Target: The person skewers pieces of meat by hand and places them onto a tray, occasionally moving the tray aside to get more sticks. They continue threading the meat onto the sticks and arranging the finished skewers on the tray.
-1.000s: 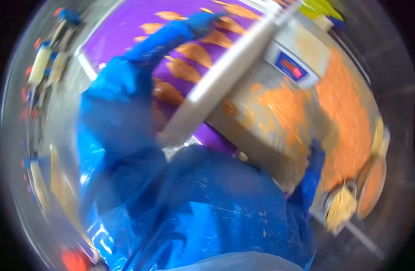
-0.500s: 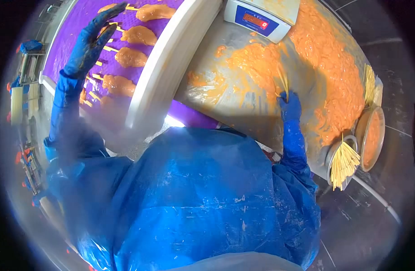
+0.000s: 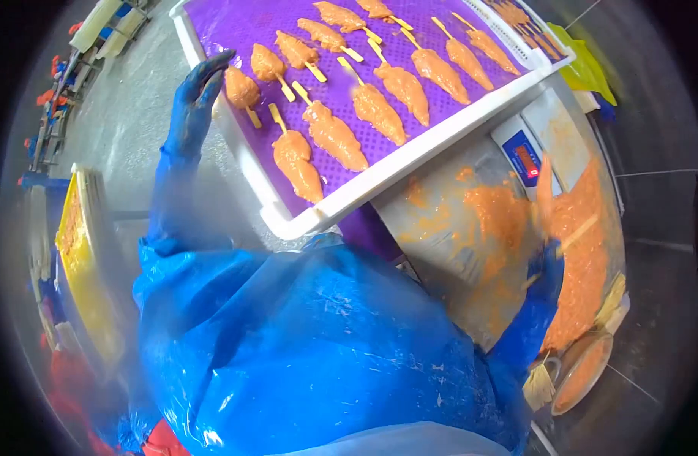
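My left hand (image 3: 198, 95), in a blue glove, overlaps the left rim of a white tray (image 3: 269, 205) with its thumb and fingers apart. Its fingertips are right beside a skewered piece of orange meat (image 3: 241, 89). Rows of such skewers lie on the tray's purple mat (image 3: 246, 26). My blurred right hand (image 3: 545, 266) is closed on wooden skewers (image 3: 581, 232) over the metal worktop. Just beyond its fingers, a blurred strip of orange meat (image 3: 544, 186) stands out toward the scale; whether a skewer pierces it I cannot tell.
A scale (image 3: 525, 157) with a lit display stands behind my right hand. Marinated meat (image 3: 584, 266) covers the worktop's right side. A metal bowl (image 3: 584, 372) and bundled skewers (image 3: 539, 386) are near its front corner. At left stands a yellow-edged crate (image 3: 87, 266).
The view has swung, showing far more of the tray and its skewers. My left hand now overlaps the rim instead of the mat. My right hand has moved nearer the scale and the meat pile.
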{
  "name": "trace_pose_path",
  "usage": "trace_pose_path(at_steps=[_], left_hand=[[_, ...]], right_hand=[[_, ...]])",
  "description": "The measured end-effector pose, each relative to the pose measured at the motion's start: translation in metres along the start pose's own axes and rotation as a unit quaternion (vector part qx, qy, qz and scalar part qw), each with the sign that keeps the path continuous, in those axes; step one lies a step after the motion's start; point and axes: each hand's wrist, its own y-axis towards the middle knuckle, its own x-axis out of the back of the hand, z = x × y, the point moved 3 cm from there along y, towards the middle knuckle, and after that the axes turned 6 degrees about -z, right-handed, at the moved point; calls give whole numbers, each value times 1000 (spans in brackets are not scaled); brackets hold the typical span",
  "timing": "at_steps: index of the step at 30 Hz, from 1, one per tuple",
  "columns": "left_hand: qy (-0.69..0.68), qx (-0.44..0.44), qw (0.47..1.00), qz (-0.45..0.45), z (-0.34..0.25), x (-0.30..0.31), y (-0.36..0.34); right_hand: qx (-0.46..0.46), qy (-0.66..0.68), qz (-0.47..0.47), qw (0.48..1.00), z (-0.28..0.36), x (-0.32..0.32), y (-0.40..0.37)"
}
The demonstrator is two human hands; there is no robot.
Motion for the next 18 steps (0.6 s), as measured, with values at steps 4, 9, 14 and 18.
trace_pose_path(at_steps=[4,9,14,18], left_hand=[[4,-1,1000,6,-12,-13,-13],[-19,-14,999,29,-27,-27,-29],[28,-21,999,37,-23,-26,-28],[39,-37,998,24,-22,-32,-34]], right_hand=[[-10,-50,132,990,85,-126,24],[71,-148,171,971,121,-229,87],[175,-232,186,939,138,-279,131],[267,-246,150,920,132,-309,160]])
